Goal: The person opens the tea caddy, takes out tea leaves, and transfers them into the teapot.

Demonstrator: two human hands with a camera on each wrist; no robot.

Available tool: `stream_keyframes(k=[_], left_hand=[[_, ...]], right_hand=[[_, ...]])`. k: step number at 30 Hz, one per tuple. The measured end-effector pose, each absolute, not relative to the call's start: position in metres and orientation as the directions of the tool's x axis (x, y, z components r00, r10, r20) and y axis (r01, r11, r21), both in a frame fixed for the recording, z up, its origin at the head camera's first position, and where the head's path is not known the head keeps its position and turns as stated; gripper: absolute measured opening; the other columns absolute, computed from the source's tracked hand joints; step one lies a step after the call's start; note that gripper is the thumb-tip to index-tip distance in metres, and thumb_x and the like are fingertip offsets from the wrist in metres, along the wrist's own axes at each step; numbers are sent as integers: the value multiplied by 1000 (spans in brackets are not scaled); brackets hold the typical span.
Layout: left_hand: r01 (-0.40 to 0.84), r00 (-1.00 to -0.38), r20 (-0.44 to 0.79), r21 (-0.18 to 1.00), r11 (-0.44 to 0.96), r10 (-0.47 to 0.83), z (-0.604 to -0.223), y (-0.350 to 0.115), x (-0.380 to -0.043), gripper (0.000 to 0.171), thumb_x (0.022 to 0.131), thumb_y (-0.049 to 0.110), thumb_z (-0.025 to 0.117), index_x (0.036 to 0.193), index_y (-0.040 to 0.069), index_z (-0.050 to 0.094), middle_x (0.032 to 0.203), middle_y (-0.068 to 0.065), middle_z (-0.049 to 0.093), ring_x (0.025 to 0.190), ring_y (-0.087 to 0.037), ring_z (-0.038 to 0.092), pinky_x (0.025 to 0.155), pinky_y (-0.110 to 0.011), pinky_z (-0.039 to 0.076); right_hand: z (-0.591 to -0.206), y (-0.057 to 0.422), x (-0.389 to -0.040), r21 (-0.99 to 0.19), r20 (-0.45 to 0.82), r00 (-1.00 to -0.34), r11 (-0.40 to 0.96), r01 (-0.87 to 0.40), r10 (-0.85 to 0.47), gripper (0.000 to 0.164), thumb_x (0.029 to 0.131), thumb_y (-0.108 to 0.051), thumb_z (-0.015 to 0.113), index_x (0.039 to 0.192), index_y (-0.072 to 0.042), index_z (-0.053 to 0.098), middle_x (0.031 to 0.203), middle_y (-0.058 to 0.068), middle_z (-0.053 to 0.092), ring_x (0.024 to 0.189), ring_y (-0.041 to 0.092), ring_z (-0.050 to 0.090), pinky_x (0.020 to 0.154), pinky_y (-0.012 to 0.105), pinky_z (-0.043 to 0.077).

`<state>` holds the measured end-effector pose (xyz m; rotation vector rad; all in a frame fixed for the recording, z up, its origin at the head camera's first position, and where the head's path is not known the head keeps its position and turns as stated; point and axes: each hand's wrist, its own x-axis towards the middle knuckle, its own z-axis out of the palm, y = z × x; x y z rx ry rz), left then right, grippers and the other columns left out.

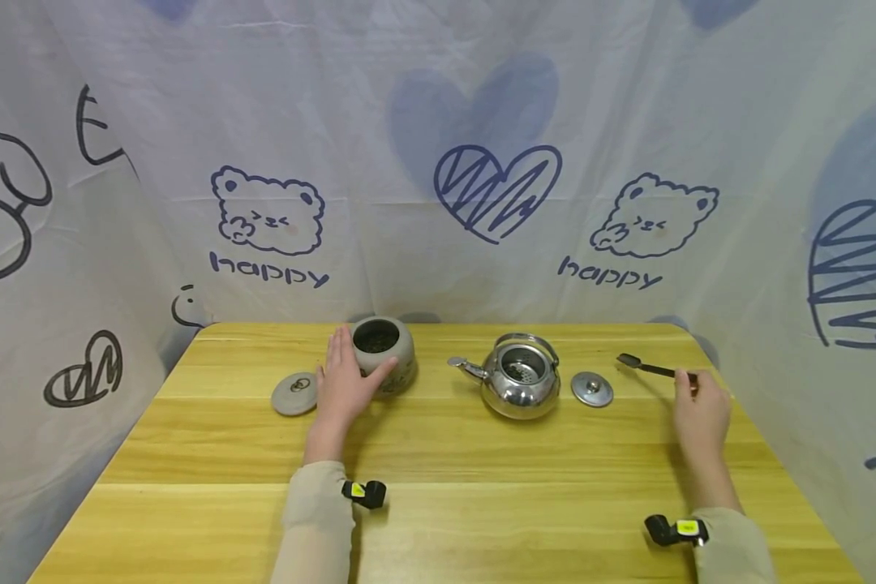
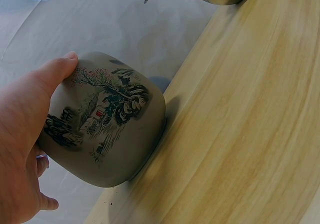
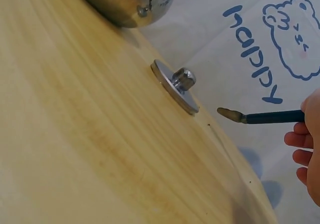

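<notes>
My left hand grips the grey ceramic jar from its left side, the thumb across the front and the other fingers along the far side. The jar stands upright and uncovered on the table, with dark bits inside and a painted landscape on its wall. In my right hand, at the table's right, is a small tea scoop pinched by its dark handle, its flat tip pointing left. The tip is above the tabletop near the steel lid. Between the hands stands a shiny steel teapot, uncovered, a perforated strainer in its mouth.
The jar's round grey lid lies left of the jar, beside my left wrist. The teapot's spout points toward the jar and its handle arches over the mouth. A printed cloth hangs behind the wooden table. A few dark crumbs lie on the wood.
</notes>
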<state>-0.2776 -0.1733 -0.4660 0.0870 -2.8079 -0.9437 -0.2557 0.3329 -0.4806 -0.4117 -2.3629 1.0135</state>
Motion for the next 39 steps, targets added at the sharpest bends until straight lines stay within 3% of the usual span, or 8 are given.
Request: stream_keyframes(k=[11,16,26,39], left_hand=[[-1,-983,146,611,792,-114,-467,-173,-279,112,83,79,47,157,15,-9,166,-10,-2,154,-28,1,118,-67,9],[2,-983,145,610,792,-109,-468,-171,-279,112,84,78,47,157,15,-9,166,-10,-2,154,-29,2,117,-67,10],[9,-981,159,614,789,-113,-470,-172,-281,112,84,77,47,157,11,-6,166,-11,-2,154,-30,2,116,-69,10],[17,-980,165,620,784,-110,-472,-172,-282,114,83,78,47,157,9,-2,166,-11,-1,154,-31,3,117,-68,10]], right_hand=[[-492,336,-258,-700,292,-835,699,146,467,48,105,-32,40,120,10,57,112,33,61,104,47,51,93,57,40],[-493,340,-255,-620,310,-854,770,151,417,45,103,-33,45,108,8,63,105,31,64,98,47,53,83,57,42],[-490,341,-242,-312,333,-920,945,98,205,39,96,-33,60,90,4,68,81,25,65,72,43,59,57,50,45],[-493,339,-238,-258,238,-961,963,75,138,35,90,-37,64,75,-5,64,71,15,61,62,31,55,48,37,36]])
